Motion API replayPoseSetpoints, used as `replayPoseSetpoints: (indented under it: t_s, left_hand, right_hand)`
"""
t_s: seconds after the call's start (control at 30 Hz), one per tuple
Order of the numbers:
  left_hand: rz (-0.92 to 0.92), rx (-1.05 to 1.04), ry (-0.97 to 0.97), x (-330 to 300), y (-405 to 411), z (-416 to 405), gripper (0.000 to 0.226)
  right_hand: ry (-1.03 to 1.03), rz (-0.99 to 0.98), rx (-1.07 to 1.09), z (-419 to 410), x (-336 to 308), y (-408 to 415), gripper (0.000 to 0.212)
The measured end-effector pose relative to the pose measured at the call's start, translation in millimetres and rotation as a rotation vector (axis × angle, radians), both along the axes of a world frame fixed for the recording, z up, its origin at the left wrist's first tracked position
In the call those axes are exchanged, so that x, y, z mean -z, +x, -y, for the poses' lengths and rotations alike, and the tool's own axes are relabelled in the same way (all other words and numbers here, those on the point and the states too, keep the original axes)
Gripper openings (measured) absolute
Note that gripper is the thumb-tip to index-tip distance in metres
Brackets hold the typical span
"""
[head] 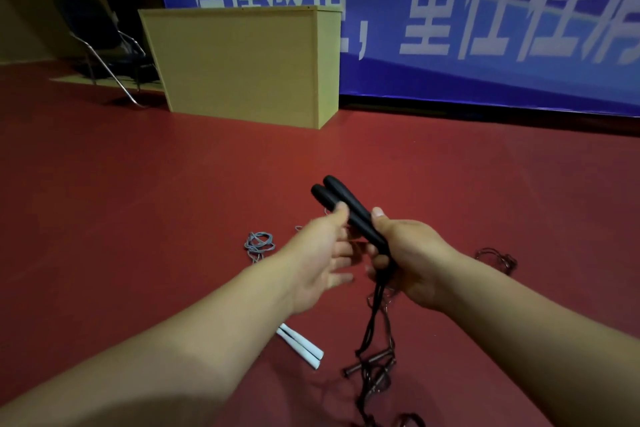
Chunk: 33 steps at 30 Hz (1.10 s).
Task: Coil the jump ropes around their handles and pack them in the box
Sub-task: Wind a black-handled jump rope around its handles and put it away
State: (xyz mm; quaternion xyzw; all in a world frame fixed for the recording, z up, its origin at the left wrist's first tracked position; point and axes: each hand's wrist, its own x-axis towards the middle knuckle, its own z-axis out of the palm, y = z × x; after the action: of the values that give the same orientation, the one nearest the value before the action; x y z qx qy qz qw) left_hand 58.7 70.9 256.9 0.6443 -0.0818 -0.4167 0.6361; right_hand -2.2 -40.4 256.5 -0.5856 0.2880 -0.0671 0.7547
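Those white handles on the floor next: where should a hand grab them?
Grip both white handles together across their middle, coming from above. They lie flat and side by side on the red floor, so fingers can close around the pair at once.

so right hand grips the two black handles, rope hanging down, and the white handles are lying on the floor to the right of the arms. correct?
One thing is off. The head view shows the white handles on the red floor below the left forearm, not right of the arms. The rest holds: the right hand grips the two black handles, and the black rope hangs down from them.
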Motion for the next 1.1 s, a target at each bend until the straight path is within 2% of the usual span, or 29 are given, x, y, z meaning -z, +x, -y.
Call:
replayPoseSetpoints:
  t_s: [0.1,0.23,0.33,0.57,0.77,0.9,1.03,1.1]
  left_hand:
    - [0.019,-0.054,-0.037,7.2,-3.3,5.3,0.034]
    - [0.056,-0.154,-0.096,7.3,0.5,7.7,0.019]
    - [0.064,-0.195,-0.154,5.1,2.0,9.7,0.012]
    - [0.053,-0.169,-0.112,10.8,6.0,4.6,0.027]
    - [0.036,-0.141,-0.044,10.1,14.4,1.2,0.027]
    - [-0.003,-0.156,-0.051,6.4,22.5,-5.2,0.038]
    - [-0.080,-0.331,-0.093,12.0,33.3,-12.3,0.027]
    - [-0.029,-0.383,-0.046,17.9,36.4,-14.8,0.015]
  right_hand:
    - [-0.028,-0.022,-0.072,-9.0,1.3,1.3,0.029]
    - [0.029,0.043,-0.052,-14.1,-1.9,3.7,0.024]
    - [-0.003,0.063,-0.122,-13.1,-4.5,1.5,0.025]
    - [-0.038,0.044,-0.324,-9.6,3.3,-5.5,0.019]
    - [-0.032,0.042,-0.340,-11.6,3.5,-4.4,0.026]
    - [-0.050,-0.014,-0.363,-11.1,5.3,-6.2,0.029]
    - [-0.061,-0.101,-0.458,-5.5,14.8,-10.8,0.035]
    - [-0.072,-0.151,-0.513,-3.2,23.1,-12.0,0.039]
